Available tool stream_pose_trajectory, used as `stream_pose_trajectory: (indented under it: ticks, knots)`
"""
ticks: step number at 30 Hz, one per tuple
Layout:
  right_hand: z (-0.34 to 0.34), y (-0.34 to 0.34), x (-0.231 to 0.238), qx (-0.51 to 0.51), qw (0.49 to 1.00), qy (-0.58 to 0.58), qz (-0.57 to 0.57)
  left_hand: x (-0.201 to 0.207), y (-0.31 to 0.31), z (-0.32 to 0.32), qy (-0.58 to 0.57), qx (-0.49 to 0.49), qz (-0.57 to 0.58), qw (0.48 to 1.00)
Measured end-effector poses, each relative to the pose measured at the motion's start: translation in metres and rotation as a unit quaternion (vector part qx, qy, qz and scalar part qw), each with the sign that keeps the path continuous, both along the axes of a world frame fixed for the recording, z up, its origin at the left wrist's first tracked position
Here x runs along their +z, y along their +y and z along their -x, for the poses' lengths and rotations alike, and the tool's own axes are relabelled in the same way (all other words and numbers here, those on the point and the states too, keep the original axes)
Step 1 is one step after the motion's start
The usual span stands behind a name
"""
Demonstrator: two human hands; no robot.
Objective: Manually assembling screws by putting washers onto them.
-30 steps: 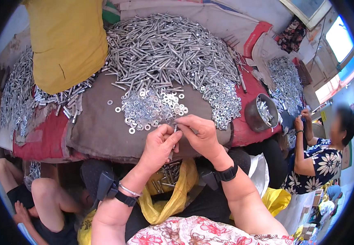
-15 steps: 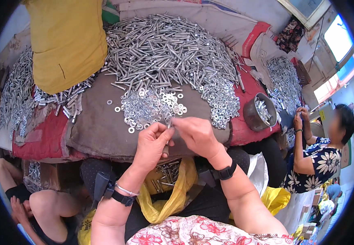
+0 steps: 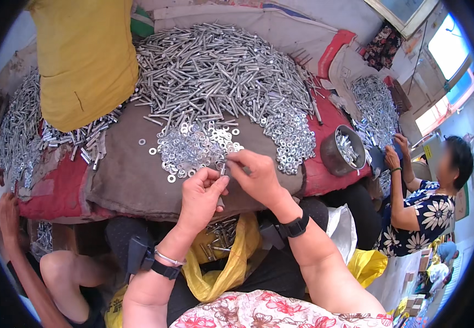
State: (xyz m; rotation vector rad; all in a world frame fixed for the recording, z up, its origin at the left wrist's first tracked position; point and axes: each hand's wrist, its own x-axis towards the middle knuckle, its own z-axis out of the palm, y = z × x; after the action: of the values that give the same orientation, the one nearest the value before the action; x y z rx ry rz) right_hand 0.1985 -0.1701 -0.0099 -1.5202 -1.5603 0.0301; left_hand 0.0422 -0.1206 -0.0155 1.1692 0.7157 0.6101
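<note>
My left hand (image 3: 200, 197) is closed round a small metal bolt (image 3: 223, 170), which stands up between thumb and forefinger. Close against it on the right, my right hand (image 3: 257, 177) pinches at the bolt's upper end; whatever its fingertips hold is too small to make out. Just beyond both hands lies a loose pile of flat washers and ring washers (image 3: 188, 148) on a brown cloth pad (image 3: 127, 175). Behind that rises a big heap of metal bolts (image 3: 209, 71). A second cluster of rings (image 3: 290, 143) lies to the right.
A metal pot (image 3: 332, 158) with bolts stands at right. A yellow sack (image 3: 86, 60) covers the left heap. In my lap, a yellow bag (image 3: 237, 268) holds bolts. A co-worker (image 3: 412, 208) sits at right; another person's hands (image 3: 8, 216) are at the left edge.
My right hand, blurred earlier, has come to the bolt's upper end. At far left, another person's hands have risen to the table edge. The view has shifted slightly.
</note>
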Motion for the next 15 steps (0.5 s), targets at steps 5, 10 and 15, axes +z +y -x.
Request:
stream_pose_trajectory:
  ticks: [5, 10, 15]
  knots:
    - [0.004, -0.008, 0.008, 0.013, 0.999, -0.034, -0.006, 0.0, 0.002, -0.001, 0.014, 0.011, -0.05, 0.999]
    - [-0.002, -0.01, 0.015, 0.077, 0.929, 0.345, 0.107, -0.011, 0.0, -0.004, 0.001, 0.058, -0.246, 0.968]
    - [-0.017, -0.005, 0.015, 0.153, 0.919, 0.314, 0.185, -0.003, -0.007, -0.003, 0.001, 0.055, -0.141, 0.989]
